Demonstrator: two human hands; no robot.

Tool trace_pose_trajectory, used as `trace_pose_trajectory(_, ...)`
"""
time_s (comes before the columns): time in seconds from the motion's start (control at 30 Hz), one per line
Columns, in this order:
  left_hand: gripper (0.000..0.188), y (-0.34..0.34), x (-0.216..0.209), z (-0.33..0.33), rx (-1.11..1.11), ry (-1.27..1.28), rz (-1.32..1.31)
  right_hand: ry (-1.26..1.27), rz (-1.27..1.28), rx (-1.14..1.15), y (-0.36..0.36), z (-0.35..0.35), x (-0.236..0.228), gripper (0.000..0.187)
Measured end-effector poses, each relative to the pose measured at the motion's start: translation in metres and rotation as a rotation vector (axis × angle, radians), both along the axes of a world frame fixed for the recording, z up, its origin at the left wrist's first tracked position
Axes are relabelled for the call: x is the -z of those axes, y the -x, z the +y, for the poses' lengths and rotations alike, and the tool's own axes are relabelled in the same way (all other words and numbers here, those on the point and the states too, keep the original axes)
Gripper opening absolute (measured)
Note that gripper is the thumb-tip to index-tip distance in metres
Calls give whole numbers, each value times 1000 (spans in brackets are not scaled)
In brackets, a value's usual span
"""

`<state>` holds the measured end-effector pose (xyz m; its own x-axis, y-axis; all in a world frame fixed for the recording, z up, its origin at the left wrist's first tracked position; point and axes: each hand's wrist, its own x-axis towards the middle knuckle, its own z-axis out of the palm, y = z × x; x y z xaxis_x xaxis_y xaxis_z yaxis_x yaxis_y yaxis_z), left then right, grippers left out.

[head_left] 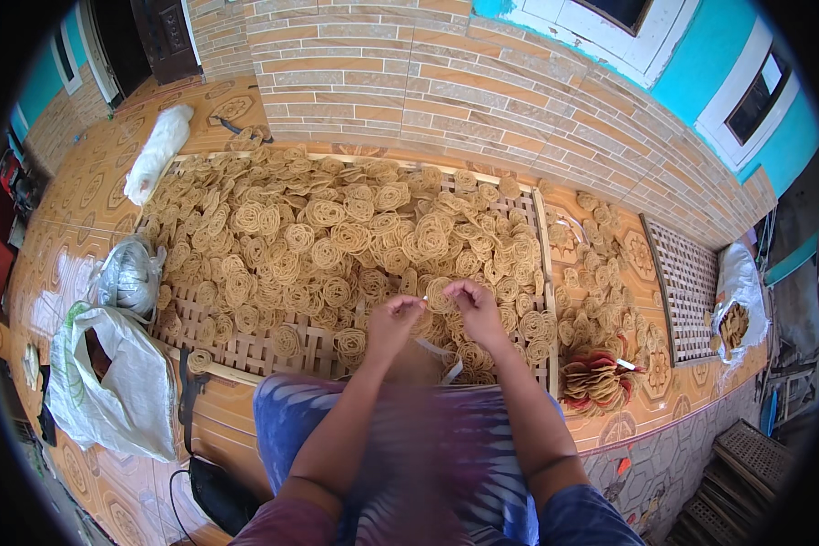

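Many round, tan discs of coiled noodle strands (255, 218) cover a large woven bamboo tray (223, 341) in front of me. Over its near edge, my left hand (394, 325) is closed in a pinch, with a tiny white tip showing at the fingertips; what it belongs to is unclear. Close to its right, my right hand (479, 314) pinches at the edge of one coiled noodle disc (438, 296), which sits between the two hands. Below them a narrow white strip (452, 371) hangs by my lap, its upper part partly hidden.
A white sack (114, 382) and a filled plastic bag (130, 278) stand at left. A white animal (159, 150) lies beyond. On the right are loose discs, a bundle of red-edged discs (599, 380), a smaller woven rack (681, 287) and another sack (740, 296). A brick-patterned wall (355, 82) rises behind.
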<state>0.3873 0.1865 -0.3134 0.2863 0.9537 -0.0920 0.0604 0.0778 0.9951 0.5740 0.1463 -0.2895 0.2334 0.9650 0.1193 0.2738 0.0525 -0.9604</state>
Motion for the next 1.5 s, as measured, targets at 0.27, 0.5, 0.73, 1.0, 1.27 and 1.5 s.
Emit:
trace_pose_trajectory(0.27, 19, -4, -1, -2, 40, -88, 5, 196, 235, -152, -10, -7, -17, 13)
trace_pose_trajectory(0.5, 12, -2, -13, -6, 86, -156, 155, 183, 308, -70, -1, -5, -20, 19)
trace_pose_trajectory(0.73, 12, -4, -12, -7, 14, -220, 175, 167, 349, -138, -1, -5, -11, 22)
trace_pose_trajectory(1.0, 18, -4, -8, -4, -111, -396, 146, 143, 317, -85, 3, -6, -23, 28)
trace_pose_trajectory(1.27, 16, -1, -21, -10, -36, -277, 255, 133, -31, -178, 20, -12, -33, 31)
trace_pose_trajectory(1.5, 15, 1, -21, -8, 20, -169, 224, 136, 21, -214, 20, -11, -32, 30)
